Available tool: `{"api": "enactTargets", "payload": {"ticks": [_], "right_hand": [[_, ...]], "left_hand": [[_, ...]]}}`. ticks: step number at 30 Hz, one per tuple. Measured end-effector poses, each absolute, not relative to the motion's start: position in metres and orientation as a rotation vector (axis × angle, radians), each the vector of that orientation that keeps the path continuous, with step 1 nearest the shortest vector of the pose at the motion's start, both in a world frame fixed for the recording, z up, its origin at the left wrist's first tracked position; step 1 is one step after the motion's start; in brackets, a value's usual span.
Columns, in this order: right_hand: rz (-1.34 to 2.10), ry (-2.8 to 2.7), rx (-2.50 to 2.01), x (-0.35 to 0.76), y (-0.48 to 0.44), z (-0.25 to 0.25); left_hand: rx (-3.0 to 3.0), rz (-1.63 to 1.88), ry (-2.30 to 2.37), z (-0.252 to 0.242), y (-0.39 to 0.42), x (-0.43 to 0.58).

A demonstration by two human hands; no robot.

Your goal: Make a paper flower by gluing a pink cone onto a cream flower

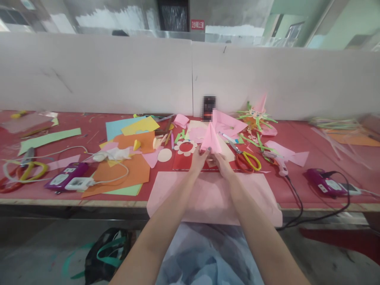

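A folded pink paper cone (211,139) stands with its point up between my hands. My left hand (198,160) pinches its lower left edge, and my right hand (222,162) grips the lower right edge. Beneath my forearms a large pink paper sheet (208,198) hangs over the table's front edge. Just left of the cone lies a white flower-shaped ring (177,147) on red card. Scissors (248,161) with red and yellow handles rest to the right of my right hand. Farther right is a pink hot glue gun (282,168).
Coloured paper sheets (118,172) and a purple power strip (67,178) cover the left side. Another purple strip (325,183) with black cables sits at right. A green-and-pink paper figure (257,114) stands behind, near a white partition (103,75). A phone-like device (209,103) leans against it.
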State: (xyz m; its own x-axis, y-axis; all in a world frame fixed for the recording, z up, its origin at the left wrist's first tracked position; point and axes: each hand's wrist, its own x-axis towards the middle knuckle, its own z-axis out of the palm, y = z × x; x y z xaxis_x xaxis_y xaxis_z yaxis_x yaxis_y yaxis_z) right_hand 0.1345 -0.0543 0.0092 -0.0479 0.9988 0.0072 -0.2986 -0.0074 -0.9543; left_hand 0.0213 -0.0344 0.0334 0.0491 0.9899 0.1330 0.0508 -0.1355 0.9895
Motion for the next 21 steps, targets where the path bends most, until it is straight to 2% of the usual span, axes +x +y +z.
{"api": "enactTargets", "payload": {"ticks": [13, 21], "right_hand": [[1.530, -0.787, -0.685, 0.134, -0.058, 0.024], [1.461, -0.634, -0.721, 0.134, -0.051, 0.016]], "left_hand": [[1.443, 1.262, 1.055, 0.032, -0.038, 0.026], [1.981, 1.605, 1.137, 0.029, -0.039, 0.017]]}}
